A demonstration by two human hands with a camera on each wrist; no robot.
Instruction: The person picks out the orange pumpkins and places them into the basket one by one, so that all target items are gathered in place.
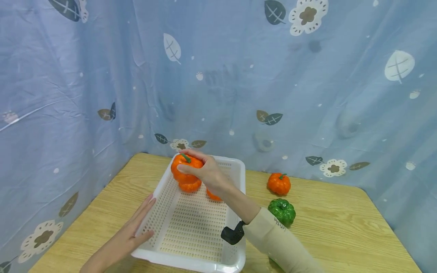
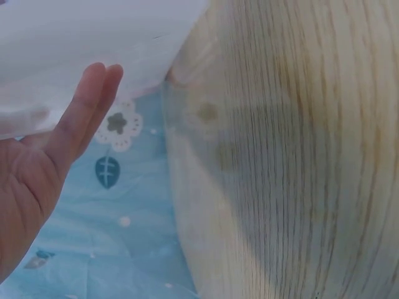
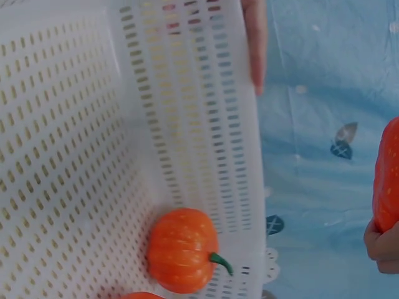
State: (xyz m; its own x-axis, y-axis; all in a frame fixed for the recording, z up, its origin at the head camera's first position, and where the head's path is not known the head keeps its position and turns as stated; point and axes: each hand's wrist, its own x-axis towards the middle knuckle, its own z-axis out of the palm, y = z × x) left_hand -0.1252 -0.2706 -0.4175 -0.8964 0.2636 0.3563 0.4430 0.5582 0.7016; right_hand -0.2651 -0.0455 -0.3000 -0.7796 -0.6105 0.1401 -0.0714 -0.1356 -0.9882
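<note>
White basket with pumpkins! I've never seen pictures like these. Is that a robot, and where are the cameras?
No robot here, just a person's two bare hands. The big picture comes from a camera on the person's head, looking forward and down. The two smaller ones come from cameras on the wrists, one for each hand.

The grip you see is the right hand, holding an orange pumpkin over the white basket. Two more orange pumpkins are inside; the right wrist camera shows one clearly. The left hand rests against the basket's side.

On the wooden table, beside the basket, are another orange pumpkin and a green one. Behind hangs a blue cloth with leaves and flowers.
</note>
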